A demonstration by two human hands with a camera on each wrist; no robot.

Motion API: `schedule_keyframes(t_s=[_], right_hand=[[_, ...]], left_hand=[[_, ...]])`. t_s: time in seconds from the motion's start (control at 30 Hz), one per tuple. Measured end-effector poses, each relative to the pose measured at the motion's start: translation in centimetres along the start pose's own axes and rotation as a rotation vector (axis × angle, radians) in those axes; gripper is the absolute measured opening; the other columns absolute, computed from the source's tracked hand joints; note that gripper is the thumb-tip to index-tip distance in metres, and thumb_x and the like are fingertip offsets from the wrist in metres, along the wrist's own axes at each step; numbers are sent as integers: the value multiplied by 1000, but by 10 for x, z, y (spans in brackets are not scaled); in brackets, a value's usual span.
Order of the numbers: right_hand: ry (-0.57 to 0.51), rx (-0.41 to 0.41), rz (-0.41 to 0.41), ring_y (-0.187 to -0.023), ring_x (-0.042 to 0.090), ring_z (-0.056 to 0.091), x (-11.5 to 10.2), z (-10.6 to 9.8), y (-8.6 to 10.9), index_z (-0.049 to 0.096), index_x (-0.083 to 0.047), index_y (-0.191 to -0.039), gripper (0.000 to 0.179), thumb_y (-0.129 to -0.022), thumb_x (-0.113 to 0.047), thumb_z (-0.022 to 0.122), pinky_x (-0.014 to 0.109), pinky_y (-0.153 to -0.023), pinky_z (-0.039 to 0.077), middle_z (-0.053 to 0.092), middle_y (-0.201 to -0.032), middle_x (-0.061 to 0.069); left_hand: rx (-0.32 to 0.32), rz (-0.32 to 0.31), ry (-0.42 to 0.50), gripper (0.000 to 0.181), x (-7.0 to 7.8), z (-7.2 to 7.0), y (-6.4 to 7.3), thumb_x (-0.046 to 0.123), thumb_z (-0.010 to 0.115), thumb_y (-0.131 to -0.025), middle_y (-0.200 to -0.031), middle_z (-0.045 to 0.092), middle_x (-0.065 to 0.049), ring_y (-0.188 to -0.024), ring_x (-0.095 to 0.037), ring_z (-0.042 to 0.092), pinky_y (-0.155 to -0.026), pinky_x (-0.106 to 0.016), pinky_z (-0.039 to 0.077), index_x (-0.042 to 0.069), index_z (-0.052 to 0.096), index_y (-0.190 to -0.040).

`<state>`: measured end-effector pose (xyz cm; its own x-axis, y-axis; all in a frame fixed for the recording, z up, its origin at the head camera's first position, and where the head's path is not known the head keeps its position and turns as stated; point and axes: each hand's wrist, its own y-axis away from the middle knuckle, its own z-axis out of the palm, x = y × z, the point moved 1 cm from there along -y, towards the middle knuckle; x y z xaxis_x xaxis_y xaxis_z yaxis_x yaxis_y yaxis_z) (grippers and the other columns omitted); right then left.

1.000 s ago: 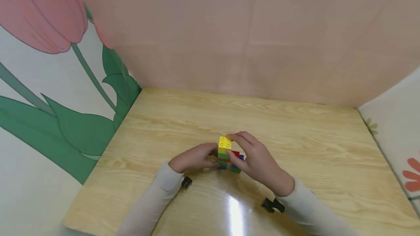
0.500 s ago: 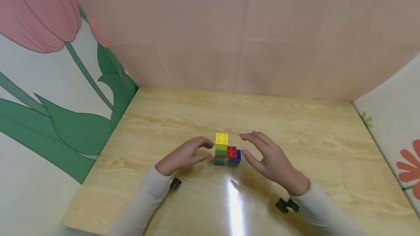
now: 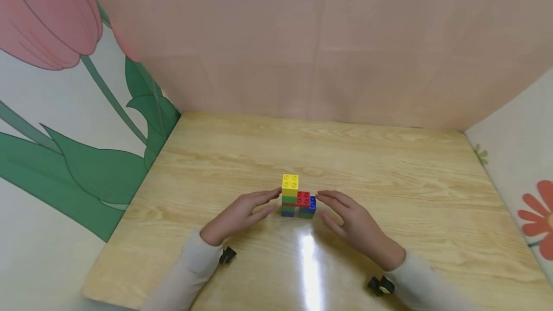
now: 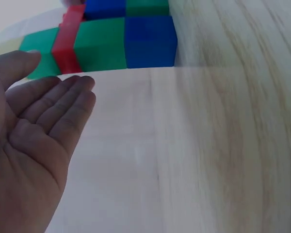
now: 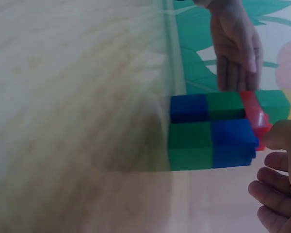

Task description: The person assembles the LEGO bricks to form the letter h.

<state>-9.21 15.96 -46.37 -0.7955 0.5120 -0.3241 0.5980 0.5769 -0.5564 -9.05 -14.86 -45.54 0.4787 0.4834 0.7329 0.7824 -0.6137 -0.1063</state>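
A small building of toy bricks stands on the wooden table [image 3: 371,162] between both hands. Its taller left column has a yellow brick [image 3: 290,185] on top, a green brick [image 4: 100,44] on each side of the flat red brick [image 3: 304,198], and a blue brick [image 4: 151,41] at the base. The red brick bridges over to a shorter column, a blue brick [image 5: 233,142] above a green brick [image 5: 190,146]. My left hand [image 3: 239,215] is beside the tall column, fingers extended and holding nothing. To the right, my right hand [image 3: 356,222] has relaxed fingers near the blue brick, also holding nothing.
A pink sheet [image 3: 319,47] rises behind the table's back edge. The left wall [image 3: 108,95] carries a tulip picture, and a white wall [image 3: 510,148] with flower decals borders the right side. Black wrist devices [image 3: 381,285] sit at the sleeve cuffs.
Both hands have let go of the brick building and drawn apart to either side, left hand leftward, right hand rightward. The building now stands by itself on the table.
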Motion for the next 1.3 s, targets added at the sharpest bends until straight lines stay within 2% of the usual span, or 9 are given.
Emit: schedule_keyframes(t_s=[0.13, 0.4, 0.57, 0.8, 0.87, 0.93, 1.03, 1.1, 1.3], right_hand=[[-5, 3, -12, -117, 25, 58, -1, 7, 2, 60, -5, -131, 53, -81, -12, 76, 38, -90, 52, 57, -131, 9], [-16, -23, 17, -116, 25, 59, -5, 12, 6, 59, -5, -133, 55, -81, -11, 77, 36, -92, 52, 57, -133, 9], [-20, -17, 7, -116, 25, 59, -5, 13, 4, 58, -4, -133, 56, -81, -10, 77, 33, -92, 51, 57, -132, 9], [-21, -4, 0, -113, 27, 61, -4, 10, -4, 60, 0, -130, 54, -80, -9, 79, 35, -88, 53, 59, -129, 12], [-18, -14, 25, -113, 27, 61, -4, 11, -5, 60, 0, -130, 54, -81, -11, 79, 36, -88, 53, 58, -130, 12], [-17, -14, 39, -113, 28, 61, -3, 12, -8, 60, 1, -130, 51, -86, -20, 76, 37, -88, 54, 58, -130, 13], [-8, -14, 51, -113, 28, 61, 0, 13, -13, 59, 1, -131, 52, -95, -37, 63, 39, -88, 53, 58, -130, 13], [2, -9, 48, -113, 28, 60, 2, 13, -18, 59, 2, -130, 54, -97, -42, 57, 40, -89, 53, 58, -129, 13], [8, -3, 101, -112, 29, 60, 10, 16, -28, 57, 4, -131, 54, -85, -16, 77, 42, -89, 53, 58, -127, 15]], left_hand=[[33, -3, 23, 50, 2, 3, 0, 22, 53, -102, -146, 45, 2, -126, -14, 51, -100, -31, 45, 17, 39, -149], [56, 18, 79, 55, 4, 11, -4, 13, 60, -98, -144, 48, -5, -122, -15, 55, -95, -24, 47, 13, 38, -149], [66, 8, 128, 59, 3, 13, -5, 11, 60, -97, -143, 49, -5, -119, -15, 58, -91, -21, 49, 16, 35, -150], [110, -16, 103, 60, 4, 14, -12, 12, 62, -96, -142, 50, -2, -114, -14, 61, -89, -21, 50, 18, 37, -150], [126, -50, 109, 58, 4, 15, -15, 15, 63, -97, -142, 51, -1, -111, -12, 62, -89, -21, 50, 18, 39, -149], [148, -75, 122, 55, 4, 15, -19, 18, 63, -97, -139, 53, -1, -108, -11, 64, -88, -21, 51, 16, 41, -148], [192, -108, 124, 51, 5, 14, -29, 22, 62, -97, -133, 59, -4, -104, -7, 65, -85, -21, 52, 12, 47, -144], [220, -119, 100, 48, 5, 12, -36, 21, 63, -97, -127, 63, -5, -101, -8, 66, -83, -20, 52, 11, 50, -142], [271, -154, 18, 41, 3, 11, -55, 20, 62, -97, -117, 68, -6, -96, -10, 68, -78, -19, 54, 11, 57, -136]])
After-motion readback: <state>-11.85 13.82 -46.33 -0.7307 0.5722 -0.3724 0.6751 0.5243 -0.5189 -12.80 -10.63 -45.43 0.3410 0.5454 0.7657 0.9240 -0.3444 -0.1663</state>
